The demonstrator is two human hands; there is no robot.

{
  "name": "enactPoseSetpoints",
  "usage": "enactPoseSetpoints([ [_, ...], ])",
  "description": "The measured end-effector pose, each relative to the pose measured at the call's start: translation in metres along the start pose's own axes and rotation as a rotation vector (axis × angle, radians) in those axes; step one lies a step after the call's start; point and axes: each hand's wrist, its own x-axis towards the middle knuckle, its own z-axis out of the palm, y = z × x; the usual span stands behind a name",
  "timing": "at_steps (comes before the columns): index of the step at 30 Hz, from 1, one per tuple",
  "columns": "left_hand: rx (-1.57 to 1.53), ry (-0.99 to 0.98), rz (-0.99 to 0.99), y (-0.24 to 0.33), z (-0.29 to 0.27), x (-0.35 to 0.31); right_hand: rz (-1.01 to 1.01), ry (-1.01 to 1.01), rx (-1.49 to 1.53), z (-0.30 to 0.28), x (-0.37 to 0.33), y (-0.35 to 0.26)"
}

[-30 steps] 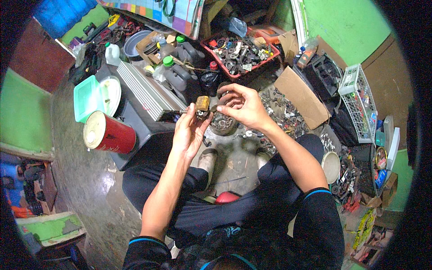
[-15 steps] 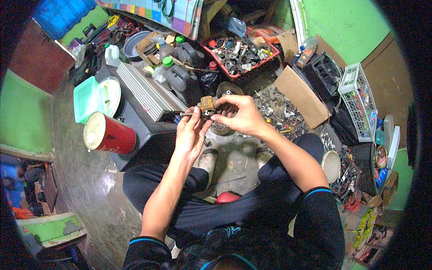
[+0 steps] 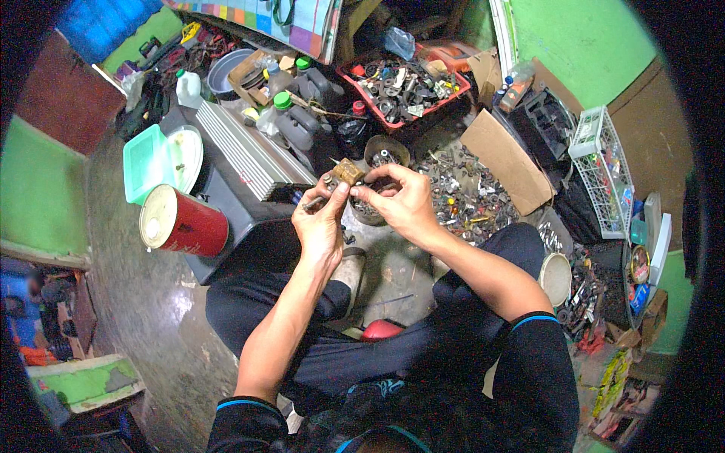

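Newly tilted brown block [image 3: 348, 171] is being pinched in left grip [image 3: 322, 225] and presented to right grip [image 3: 408, 204] (closure unclear).

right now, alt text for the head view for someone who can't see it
A person's left hand holds a small brownish block-shaped part, the right hand close beside it. Small loose parts litter the floor beyond, near a red tray.

Floor [image 3: 395, 260] passable between feet [image 3: 349, 272]; ribbed panel [image 3: 245, 147] blocks left.

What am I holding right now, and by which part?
Your left hand pinches a brownish block-like part near its lower edge; your right hand is at its right side.
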Motion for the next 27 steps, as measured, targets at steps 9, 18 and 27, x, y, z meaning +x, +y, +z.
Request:
enactPoseSetpoints([
  [9,-0.031,0.001,-0.024,-0.004,0.0,-0.001,-0.338,0.077,0.035,0.012,0.002,0.015],
  [18,-0.188,0.028,-0.122,0.008,0.005,-0.002,-0.288,0.123,0.066,0.017,0.0,0.007],
  [27,-0.074,0.056,0.086,0.013,0.005,0.001,-0.364,0.097,-0.14,0.012,0.0,0.002],
])
